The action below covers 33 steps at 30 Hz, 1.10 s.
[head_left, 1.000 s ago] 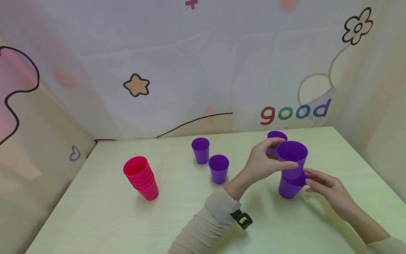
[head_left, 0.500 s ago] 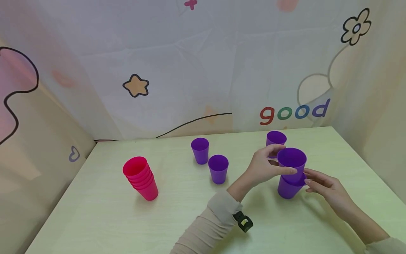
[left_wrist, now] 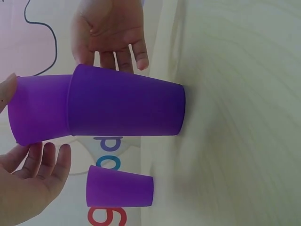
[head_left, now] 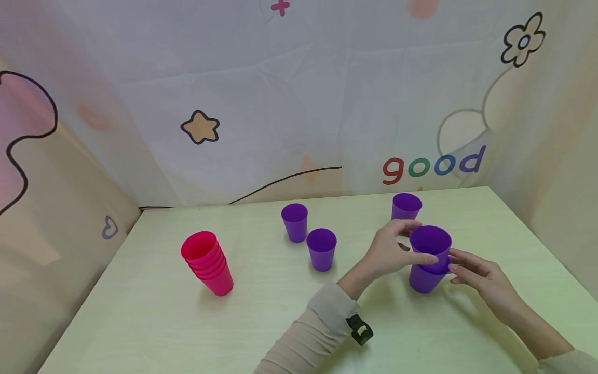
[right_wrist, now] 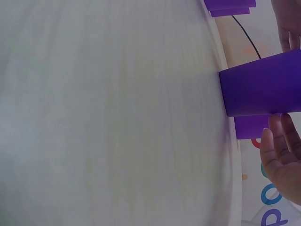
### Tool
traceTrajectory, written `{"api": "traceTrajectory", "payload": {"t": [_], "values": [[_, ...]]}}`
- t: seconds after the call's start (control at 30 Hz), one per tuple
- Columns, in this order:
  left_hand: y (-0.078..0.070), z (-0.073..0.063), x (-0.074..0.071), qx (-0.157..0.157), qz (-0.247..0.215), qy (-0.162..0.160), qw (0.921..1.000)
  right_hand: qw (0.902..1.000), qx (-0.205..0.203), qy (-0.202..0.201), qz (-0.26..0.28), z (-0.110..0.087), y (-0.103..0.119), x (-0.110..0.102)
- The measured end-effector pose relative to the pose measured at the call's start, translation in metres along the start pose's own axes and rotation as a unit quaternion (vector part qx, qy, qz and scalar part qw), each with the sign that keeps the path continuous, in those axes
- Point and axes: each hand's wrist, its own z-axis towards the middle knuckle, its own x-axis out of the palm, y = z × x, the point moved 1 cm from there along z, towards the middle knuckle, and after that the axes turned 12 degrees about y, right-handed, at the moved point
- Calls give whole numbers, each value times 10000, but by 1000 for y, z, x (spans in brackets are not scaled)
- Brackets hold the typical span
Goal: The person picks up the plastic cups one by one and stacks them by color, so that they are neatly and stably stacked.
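Note:
My left hand (head_left: 391, 250) pinches a purple plastic cup (head_left: 430, 239) near its rim, thumb in front and fingers behind. Below it, a second purple cup (head_left: 422, 281) stands on the table, and the upper one sits partly inside it, as the left wrist view also shows. On the right side of that lower cup (left_wrist: 129, 104), my right hand (head_left: 487, 284) rests its loosely extended fingers (right_wrist: 279, 136) against the wall. Another purple cup (head_left: 406, 206) stands just behind my left hand, its base hidden.
Two more purple cups (head_left: 295, 223) (head_left: 322, 250) stand upright near the middle of the pale table (head_left: 154, 332). A leaning stack of several nested pink-red cups (head_left: 218, 272) stands at the left. A printed curtain (head_left: 261, 119) hangs behind the table.
My left hand has lowered its purple cup deeper into the one beneath. The right hand has stayed in place at the lower cup.

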Motion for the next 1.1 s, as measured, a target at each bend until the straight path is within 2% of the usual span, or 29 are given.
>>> {"api": "traceTrajectory", "payload": {"t": [0.57,1.1], "values": [[7,4,8,-127,509,199,9984,9996,-205,67,165,1,1,-1],[12,3,16,-378,682,59,9969,9986,-347,124,377,2,2,-1]]}}
